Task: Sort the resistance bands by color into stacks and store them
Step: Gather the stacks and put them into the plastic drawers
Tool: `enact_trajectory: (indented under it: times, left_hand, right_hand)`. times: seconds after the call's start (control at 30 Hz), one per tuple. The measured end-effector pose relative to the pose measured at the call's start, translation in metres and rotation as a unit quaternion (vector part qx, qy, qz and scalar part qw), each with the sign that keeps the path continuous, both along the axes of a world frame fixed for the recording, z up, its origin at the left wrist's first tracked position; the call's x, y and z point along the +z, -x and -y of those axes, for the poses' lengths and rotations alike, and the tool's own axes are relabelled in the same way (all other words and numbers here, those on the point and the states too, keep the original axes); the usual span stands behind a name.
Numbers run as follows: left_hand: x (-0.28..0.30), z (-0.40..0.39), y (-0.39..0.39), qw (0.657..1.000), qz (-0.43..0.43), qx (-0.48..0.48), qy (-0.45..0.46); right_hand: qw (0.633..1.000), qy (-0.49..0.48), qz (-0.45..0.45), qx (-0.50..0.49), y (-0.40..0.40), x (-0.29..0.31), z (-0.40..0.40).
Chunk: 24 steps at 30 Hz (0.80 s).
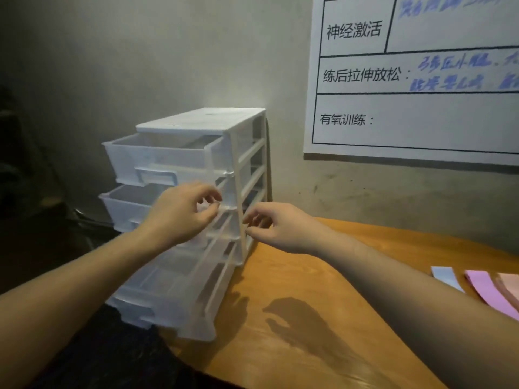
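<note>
Resistance bands lie flat on the worktop [295,279] at approx 4 o'clock, far right edge: a pale blue band [446,277], a pink band [488,294] just beside it, and a peach band [509,286] cut off by the frame. Well apart from them, at 9–10 o'clock, stands a white plastic drawer unit [202,120] at the worktop's left edge, several clear drawers pulled out; top drawer [157,158] sticks out most. Left hand [177,213] is in front of the unit's middle drawers, fingers curled, thumb and forefinger near touching; can't tell if they pinch anything. Right hand [276,227] is just beside the unit's front post, fingers loosely curled, nothing seen in them. Whiteboard [415,80] w/ Chinese text on the wall at 1 o'clock.
</note>
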<state>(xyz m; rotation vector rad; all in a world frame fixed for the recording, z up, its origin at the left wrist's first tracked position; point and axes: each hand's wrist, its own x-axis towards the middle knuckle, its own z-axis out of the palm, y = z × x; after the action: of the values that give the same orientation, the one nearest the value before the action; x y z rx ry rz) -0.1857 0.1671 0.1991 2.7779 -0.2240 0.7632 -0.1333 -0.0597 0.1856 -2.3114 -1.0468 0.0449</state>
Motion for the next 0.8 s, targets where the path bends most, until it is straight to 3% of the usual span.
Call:
enact_trajectory:
  times: [0.3, 0.47, 0.67, 0.8]
  left_hand:
    - [-0.018, -0.074, 0.001, 0.995, -0.028, 0.058, 0.074]
    - [-0.018, -0.083, -0.001, 0.991, -0.090, 0.088, 0.040]
    - [-0.008, -0.086, -0.002, 0.994, -0.043, 0.083, 0.060]
    - [-0.004, -0.090, 0.003, 0.991, -0.061, 0.080, 0.090]
  right_hand:
    - [0.995, -0.070, 0.057, 0.043, -0.005, 0.015, -0.069]
    - [0.994, -0.083, 0.064, 0.035, -0.010, 0.016, -0.091]
    - [0.994, -0.080, 0.058, 0.038, -0.016, 0.017, -0.110]
    - [0.995, -0.064, 0.059, 0.037, -0.021, 0.013, -0.119]
